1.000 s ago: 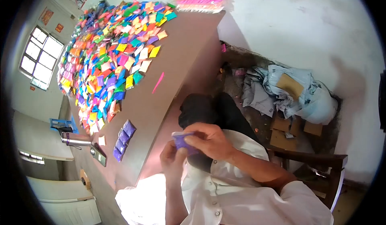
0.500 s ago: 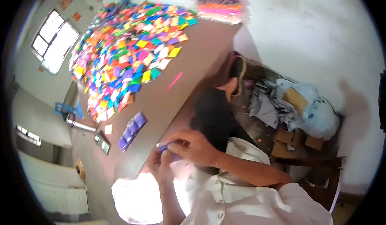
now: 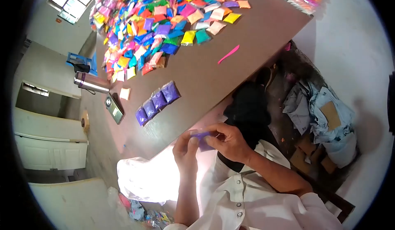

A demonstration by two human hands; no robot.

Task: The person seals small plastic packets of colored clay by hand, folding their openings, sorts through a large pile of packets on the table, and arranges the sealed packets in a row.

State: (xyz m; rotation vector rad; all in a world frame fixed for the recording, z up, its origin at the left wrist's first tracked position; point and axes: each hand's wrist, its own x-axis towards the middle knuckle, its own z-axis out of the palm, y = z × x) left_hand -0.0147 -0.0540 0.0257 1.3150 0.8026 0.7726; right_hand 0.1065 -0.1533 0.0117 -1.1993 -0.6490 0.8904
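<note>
The left hand (image 3: 186, 148) and right hand (image 3: 231, 143) are pinching a purple packet (image 3: 204, 143) closely by its upper part, near the table (image 3: 201, 76). From it, a purple packet row (image 3: 159, 101) is lying at ten-thirty; a pink knife (image 3: 228, 54) is resting at twelve-thirty.

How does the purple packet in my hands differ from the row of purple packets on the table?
The held packet is pinched between your left hand and right hand, while the row of packets lies untouched on the table. The held packet is partly hidden by your hands, whereas the row of packets shows four side by side. Both are purple.
</note>
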